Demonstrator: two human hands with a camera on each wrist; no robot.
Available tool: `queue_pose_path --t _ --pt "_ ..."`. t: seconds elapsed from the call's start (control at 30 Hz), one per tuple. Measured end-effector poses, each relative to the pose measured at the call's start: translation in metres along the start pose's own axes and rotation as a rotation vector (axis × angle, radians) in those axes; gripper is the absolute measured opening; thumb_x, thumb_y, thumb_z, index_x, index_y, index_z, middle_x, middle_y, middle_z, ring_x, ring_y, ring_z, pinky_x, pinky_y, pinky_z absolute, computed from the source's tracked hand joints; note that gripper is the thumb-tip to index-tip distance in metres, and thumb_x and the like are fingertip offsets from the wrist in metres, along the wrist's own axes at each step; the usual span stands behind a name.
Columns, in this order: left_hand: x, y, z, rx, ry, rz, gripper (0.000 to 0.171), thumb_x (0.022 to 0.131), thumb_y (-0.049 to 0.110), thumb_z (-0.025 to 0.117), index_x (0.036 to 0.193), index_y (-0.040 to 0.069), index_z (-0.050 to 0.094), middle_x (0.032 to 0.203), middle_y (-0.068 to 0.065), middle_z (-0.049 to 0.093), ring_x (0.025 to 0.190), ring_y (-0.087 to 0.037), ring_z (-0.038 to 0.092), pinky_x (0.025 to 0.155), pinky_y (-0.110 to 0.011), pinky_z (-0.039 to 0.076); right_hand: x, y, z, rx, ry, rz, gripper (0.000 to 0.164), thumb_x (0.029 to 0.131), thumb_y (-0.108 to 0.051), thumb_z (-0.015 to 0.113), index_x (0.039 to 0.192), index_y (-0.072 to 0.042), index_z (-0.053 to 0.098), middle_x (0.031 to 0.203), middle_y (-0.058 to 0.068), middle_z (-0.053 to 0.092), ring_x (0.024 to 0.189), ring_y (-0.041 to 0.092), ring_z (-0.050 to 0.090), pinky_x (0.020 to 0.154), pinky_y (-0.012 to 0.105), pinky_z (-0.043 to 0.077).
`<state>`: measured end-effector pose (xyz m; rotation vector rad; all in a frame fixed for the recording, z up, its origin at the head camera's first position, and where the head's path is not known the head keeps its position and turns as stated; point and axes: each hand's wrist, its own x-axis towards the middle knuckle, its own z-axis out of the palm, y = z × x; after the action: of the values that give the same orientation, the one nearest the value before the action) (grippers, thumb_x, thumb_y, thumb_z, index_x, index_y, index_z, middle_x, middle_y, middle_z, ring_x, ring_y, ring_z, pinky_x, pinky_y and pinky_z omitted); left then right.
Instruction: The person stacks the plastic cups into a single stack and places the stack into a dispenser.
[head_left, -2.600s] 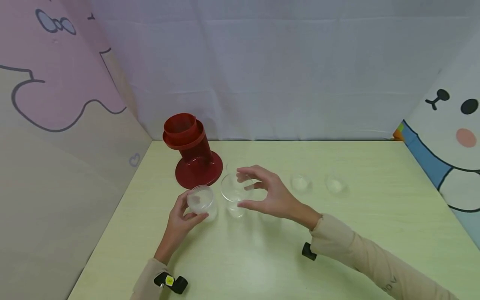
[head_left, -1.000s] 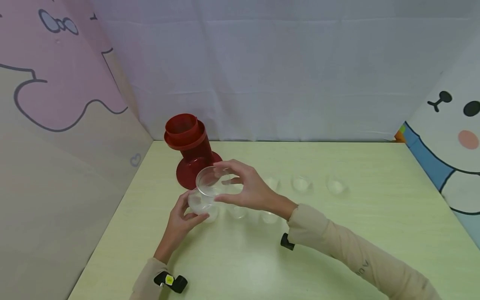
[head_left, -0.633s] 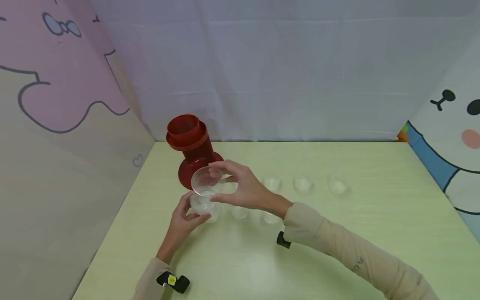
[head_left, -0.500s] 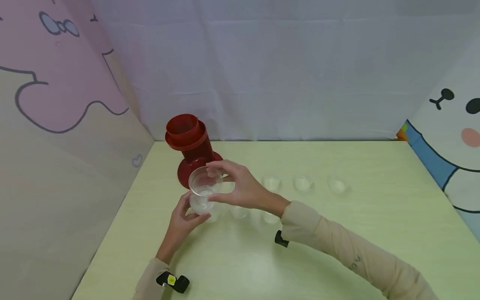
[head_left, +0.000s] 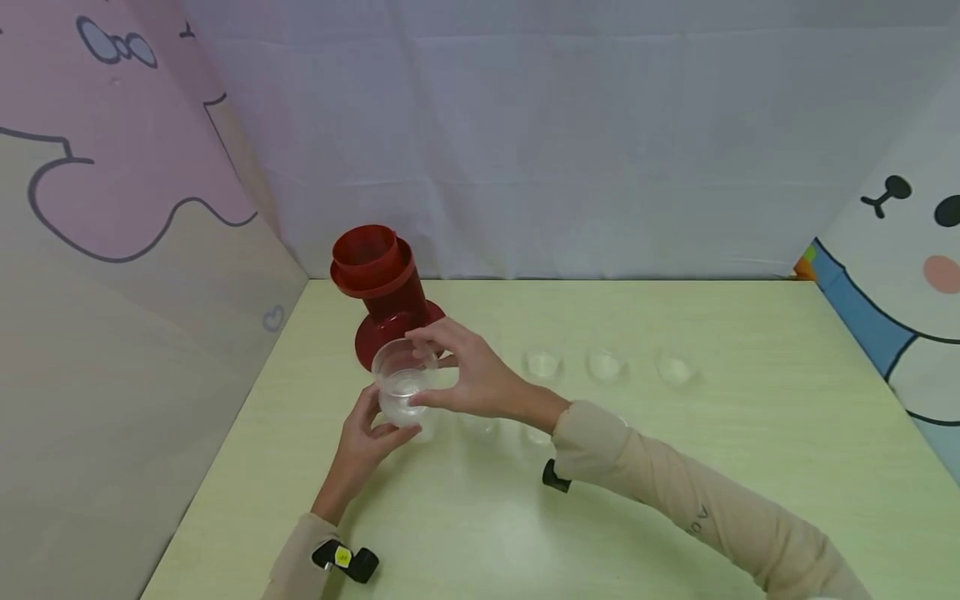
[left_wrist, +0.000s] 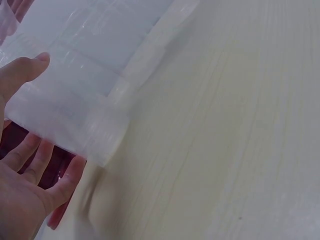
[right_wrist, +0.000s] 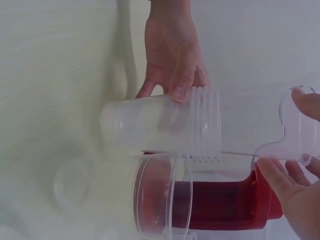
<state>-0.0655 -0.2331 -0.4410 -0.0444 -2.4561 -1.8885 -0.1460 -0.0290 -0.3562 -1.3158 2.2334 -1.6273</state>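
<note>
Now the right hand [head_left: 480, 375] has brought its clear cup [head_left: 392, 367] over to the stack of cups [right_wrist: 142, 125]; a few seconds ago this cup was well apart, at two o'clock from the stack. I watch from far, and in the head view the cup is at twelve o'clock of the stack, overlapping it and nearly in one line with it. The left hand [head_left: 363, 442] has stayed almost in the same place. It grasps the stack from the seven o'clock side, and the right hand grips the cup from three o'clock, between thumb and fingers, not released. For the work in hand, I judge that the lining up is mostly made. Whether the cup's bottom is already inside the stack, I cannot tell, because both are transparent. Loose cups [head_left: 604, 365] stand on the table [head_left: 465, 533] around three o'clock from the hands, and the red stand [head_left: 390, 304] is near, at twelve o'clock.
</note>
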Motion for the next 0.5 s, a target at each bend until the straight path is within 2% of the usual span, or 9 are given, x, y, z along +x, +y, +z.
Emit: queue_pose_path --t 0.13,0.3,0.5 --pt "0.002 -0.008 0.0 0.004 0.001 0.007 0.074 0.081 0.01 0.075 0.142 0.012 0.033 0.14 -0.008 0.041 0.122 -0.026 0.043 0.086 -0.024 0.05 0.0 0.003 0.002 -0.016 0.004 0.026 0.066 0.072 -0.016 0.084 0.129 -0.006 0.052 0.109 0.006 0.053 0.101 0.017 0.053 0.083 0.039 0.054" --pt "0.007 -0.029 -0.002 -0.02 0.009 0.008 0.075 0.08 0.012 0.077 0.141 0.02 0.034 0.139 -0.002 0.042 0.122 -0.023 0.043 0.086 -0.024 0.051 0.001 0.007 0.006 -0.01 -0.009 0.037 0.066 0.072 -0.016 0.084 0.128 -0.005 0.052 0.111 0.007 0.053 0.101 0.017 0.052 0.083 0.038 0.054" --pt "0.007 -0.033 -0.002 -0.027 0.016 0.028 0.074 0.079 0.017 0.078 0.14 0.024 0.036 0.136 0.0 0.044 0.12 -0.022 0.045 0.085 -0.027 0.052 0.002 0.009 0.009 -0.028 -0.056 0.056 0.066 0.073 -0.017 0.083 0.129 -0.004 0.051 0.118 0.008 0.056 0.103 0.018 0.054 0.085 0.037 0.053"
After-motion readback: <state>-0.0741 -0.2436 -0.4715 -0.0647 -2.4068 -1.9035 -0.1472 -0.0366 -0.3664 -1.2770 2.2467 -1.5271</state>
